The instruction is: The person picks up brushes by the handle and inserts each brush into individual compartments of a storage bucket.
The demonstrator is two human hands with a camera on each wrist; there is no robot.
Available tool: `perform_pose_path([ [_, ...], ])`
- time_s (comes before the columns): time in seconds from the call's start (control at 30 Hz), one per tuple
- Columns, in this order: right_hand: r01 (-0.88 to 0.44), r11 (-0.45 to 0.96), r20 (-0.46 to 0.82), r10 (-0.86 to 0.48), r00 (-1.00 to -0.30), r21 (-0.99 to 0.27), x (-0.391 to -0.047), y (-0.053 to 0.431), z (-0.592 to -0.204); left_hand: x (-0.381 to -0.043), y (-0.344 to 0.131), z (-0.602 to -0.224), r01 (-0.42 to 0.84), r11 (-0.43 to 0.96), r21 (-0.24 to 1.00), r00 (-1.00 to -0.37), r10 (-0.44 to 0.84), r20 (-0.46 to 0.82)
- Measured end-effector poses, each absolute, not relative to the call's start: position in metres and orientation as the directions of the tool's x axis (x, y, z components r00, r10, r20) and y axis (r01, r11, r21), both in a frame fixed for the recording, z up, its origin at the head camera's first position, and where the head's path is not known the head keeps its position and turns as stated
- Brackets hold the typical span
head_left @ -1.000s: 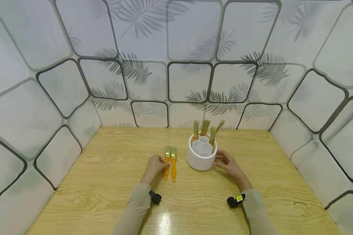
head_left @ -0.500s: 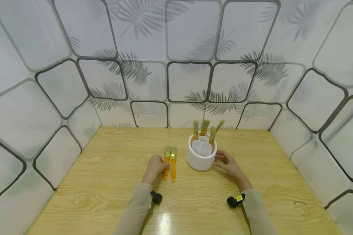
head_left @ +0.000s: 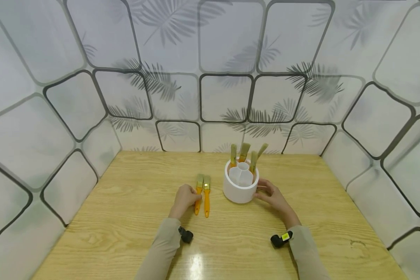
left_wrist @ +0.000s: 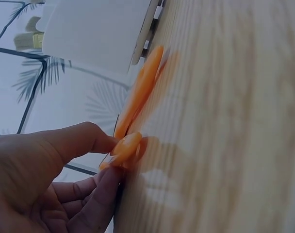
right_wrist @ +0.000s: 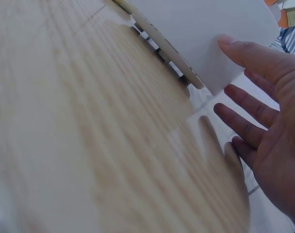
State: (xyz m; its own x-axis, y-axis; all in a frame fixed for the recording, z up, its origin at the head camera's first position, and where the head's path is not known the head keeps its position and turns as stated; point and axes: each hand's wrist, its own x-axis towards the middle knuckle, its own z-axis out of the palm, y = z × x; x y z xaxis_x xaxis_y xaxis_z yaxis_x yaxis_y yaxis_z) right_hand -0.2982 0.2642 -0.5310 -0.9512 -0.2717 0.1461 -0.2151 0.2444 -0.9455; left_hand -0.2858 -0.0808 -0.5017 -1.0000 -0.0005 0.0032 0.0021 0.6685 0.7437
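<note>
My left hand [head_left: 184, 199] pinches the orange handle of a flat paintbrush [head_left: 198, 189] between thumb and fingers, low over the table. Beside it on the right lies a second paintbrush [head_left: 207, 197], bristles pointing away from me. The left wrist view shows the pinched handle [left_wrist: 126, 149] end-on, close to the wood. To the right stands a white round divided holder [head_left: 238, 194] with several paintbrushes [head_left: 244, 151] in it, bristles up. My right hand [head_left: 273, 195] is at the holder's right side, thumb on its wall [right_wrist: 205, 43] and fingers loosely extended.
Pale wood-grain table [head_left: 126, 233] spreads under everything. Behind it and at both sides hang patterned white walls [head_left: 178, 97]. The holder's near compartments [head_left: 240, 177] show no brushes, and its base has gaps underneath in the right wrist view.
</note>
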Motion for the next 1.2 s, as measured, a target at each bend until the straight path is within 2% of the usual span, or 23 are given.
perform_pose_path([
  [0.27, -0.219, 0.220, 0.147, -0.302, -0.942, -0.951, -0.286, 0.258, -0.511, -0.287, -0.085, -0.502, -0.016, 0.605, 0.796, -0.999, 0.015, -0.031],
  [0.63, -0.246, 0.265, 0.168, -0.285, -0.944, -0.932, -0.300, 0.266, -0.534, -0.291, -0.090, -0.504, -0.056, 0.538, 0.841, -0.996, 0.025, -0.083],
  [1.2, -0.210, 0.249, 0.138, -0.276, -0.951, -0.946, -0.300, 0.266, -0.534, -0.294, -0.093, -0.504, -0.059, 0.499, 0.865, -0.997, 0.019, -0.079],
])
